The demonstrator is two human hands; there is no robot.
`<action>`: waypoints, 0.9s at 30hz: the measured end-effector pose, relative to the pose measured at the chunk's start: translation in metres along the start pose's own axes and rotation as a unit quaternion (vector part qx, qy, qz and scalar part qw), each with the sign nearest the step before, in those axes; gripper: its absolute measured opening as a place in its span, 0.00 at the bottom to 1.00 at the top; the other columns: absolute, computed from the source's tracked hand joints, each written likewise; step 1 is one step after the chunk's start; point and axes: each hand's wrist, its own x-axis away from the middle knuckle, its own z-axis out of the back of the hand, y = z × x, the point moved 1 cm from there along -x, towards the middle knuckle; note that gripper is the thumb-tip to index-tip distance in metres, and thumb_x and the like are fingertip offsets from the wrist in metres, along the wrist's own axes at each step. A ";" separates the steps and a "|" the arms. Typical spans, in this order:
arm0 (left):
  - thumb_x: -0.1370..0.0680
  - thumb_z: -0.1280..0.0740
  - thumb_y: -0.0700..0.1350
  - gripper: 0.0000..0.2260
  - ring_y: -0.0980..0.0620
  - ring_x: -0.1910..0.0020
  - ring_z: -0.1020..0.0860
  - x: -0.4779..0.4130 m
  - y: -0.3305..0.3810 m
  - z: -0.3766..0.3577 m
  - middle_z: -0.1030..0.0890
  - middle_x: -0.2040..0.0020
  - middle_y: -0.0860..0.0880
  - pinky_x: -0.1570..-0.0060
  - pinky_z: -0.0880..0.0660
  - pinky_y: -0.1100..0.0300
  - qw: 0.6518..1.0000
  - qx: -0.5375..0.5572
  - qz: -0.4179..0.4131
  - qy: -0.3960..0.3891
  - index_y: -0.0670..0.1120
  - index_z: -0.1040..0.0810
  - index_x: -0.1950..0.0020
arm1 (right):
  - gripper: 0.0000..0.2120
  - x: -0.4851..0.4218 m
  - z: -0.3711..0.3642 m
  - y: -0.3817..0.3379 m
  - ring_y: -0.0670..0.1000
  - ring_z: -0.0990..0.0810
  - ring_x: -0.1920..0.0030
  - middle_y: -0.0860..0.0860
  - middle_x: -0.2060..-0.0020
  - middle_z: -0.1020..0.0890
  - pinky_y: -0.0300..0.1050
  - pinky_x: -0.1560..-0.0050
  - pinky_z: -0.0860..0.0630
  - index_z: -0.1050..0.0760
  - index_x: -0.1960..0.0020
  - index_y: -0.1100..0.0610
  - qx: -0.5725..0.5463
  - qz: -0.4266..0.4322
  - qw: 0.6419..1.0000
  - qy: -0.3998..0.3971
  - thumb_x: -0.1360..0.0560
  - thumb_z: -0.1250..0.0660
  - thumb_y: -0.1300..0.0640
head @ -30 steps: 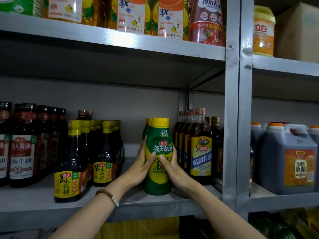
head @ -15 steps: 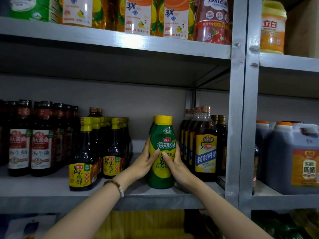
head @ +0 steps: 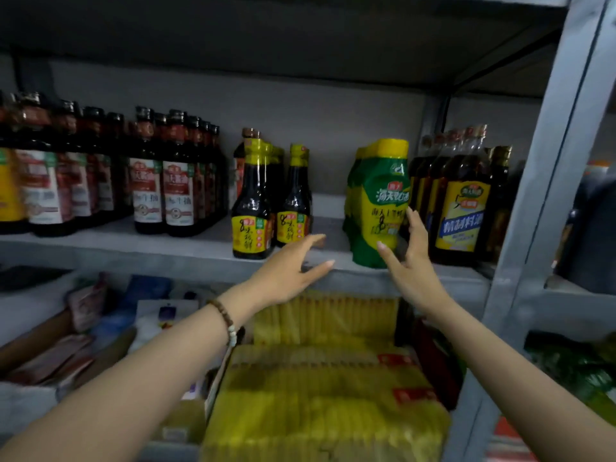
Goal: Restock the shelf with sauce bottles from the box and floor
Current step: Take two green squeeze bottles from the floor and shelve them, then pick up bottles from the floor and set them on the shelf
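A green and yellow sauce bottle (head: 380,201) with a yellow cap stands upright at the front of the grey metal shelf (head: 166,251), with more of the same kind behind it. My left hand (head: 286,271) hovers in front of the shelf edge, left of the bottle, fingers relaxed and holding nothing. My right hand (head: 410,261) is just in front of the bottle's right side, fingers spread and straight, not gripping it; whether it touches the bottle is unclear.
Dark soy bottles with yellow labels (head: 253,208) stand left of the green bottle. Red-labelled bottles (head: 160,181) fill the shelf's left. Cooking wine bottles (head: 460,208) stand to its right beside the upright post (head: 546,181). Yellow packets (head: 320,378) are stacked on the lower shelf.
Both hands have let go of the green bottle and drawn back and apart. The bottle stays standing on the shelf. The view has tilted downward.
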 end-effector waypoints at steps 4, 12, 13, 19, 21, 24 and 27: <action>0.22 0.42 0.59 0.25 0.53 0.28 0.38 0.051 -0.024 0.020 0.34 0.28 0.53 0.30 0.43 0.56 0.992 -0.102 -0.074 0.004 0.52 0.37 0.27 | 0.32 0.055 -0.031 -0.026 0.50 0.48 0.24 0.52 0.24 0.45 0.50 0.25 0.47 0.46 0.24 0.54 0.123 0.012 0.992 -0.007 0.23 0.36 0.52; 0.21 0.40 0.55 0.23 0.50 0.26 0.40 0.155 -0.096 0.038 0.37 0.26 0.51 0.29 0.43 0.56 0.990 -0.113 -0.063 -0.057 0.51 0.37 0.27 | 0.29 0.141 -0.116 -0.080 0.53 0.44 0.24 0.53 0.24 0.42 0.50 0.26 0.44 0.42 0.25 0.56 0.192 -0.058 0.973 -0.113 0.23 0.36 0.52; 0.21 0.40 0.56 0.23 0.50 0.27 0.38 0.170 -0.107 0.036 0.36 0.26 0.51 0.30 0.41 0.55 0.990 -0.113 -0.047 -0.068 0.51 0.37 0.27 | 0.29 0.152 -0.127 -0.082 0.52 0.45 0.24 0.53 0.24 0.43 0.48 0.26 0.45 0.42 0.25 0.55 0.190 -0.075 0.968 -0.146 0.22 0.36 0.52; 0.21 0.38 0.52 0.23 0.46 0.32 0.32 0.268 -0.162 0.026 0.30 0.30 0.45 0.36 0.34 0.55 0.985 -0.101 0.064 -0.128 0.46 0.34 0.29 | 0.32 0.221 -0.197 -0.076 0.54 0.45 0.24 0.54 0.24 0.44 0.47 0.27 0.45 0.44 0.24 0.57 0.195 -0.102 0.925 -0.309 0.23 0.35 0.50; 0.22 0.37 0.53 0.22 0.43 0.34 0.29 0.304 -0.184 0.020 0.28 0.32 0.44 0.38 0.31 0.52 0.979 -0.089 0.116 -0.144 0.46 0.33 0.30 | 0.32 0.246 -0.221 -0.072 0.54 0.45 0.24 0.55 0.24 0.45 0.47 0.27 0.45 0.45 0.24 0.56 0.180 -0.111 0.912 -0.351 0.23 0.35 0.51; 0.22 0.37 0.53 0.23 0.45 0.37 0.27 0.357 -0.213 0.012 0.27 0.33 0.47 0.43 0.29 0.55 0.960 -0.109 0.177 -0.186 0.48 0.34 0.29 | 0.32 0.285 -0.255 -0.066 0.55 0.46 0.24 0.55 0.24 0.45 0.48 0.26 0.45 0.45 0.24 0.56 0.166 -0.119 0.895 -0.397 0.23 0.35 0.50; 0.22 0.37 0.52 0.23 0.47 0.34 0.30 0.406 -0.243 0.008 0.30 0.30 0.48 0.40 0.31 0.55 0.948 -0.109 0.217 -0.207 0.49 0.34 0.28 | 0.33 0.324 -0.290 -0.062 0.54 0.45 0.24 0.54 0.24 0.45 0.49 0.25 0.45 0.45 0.24 0.56 0.151 -0.145 0.880 -0.426 0.23 0.35 0.49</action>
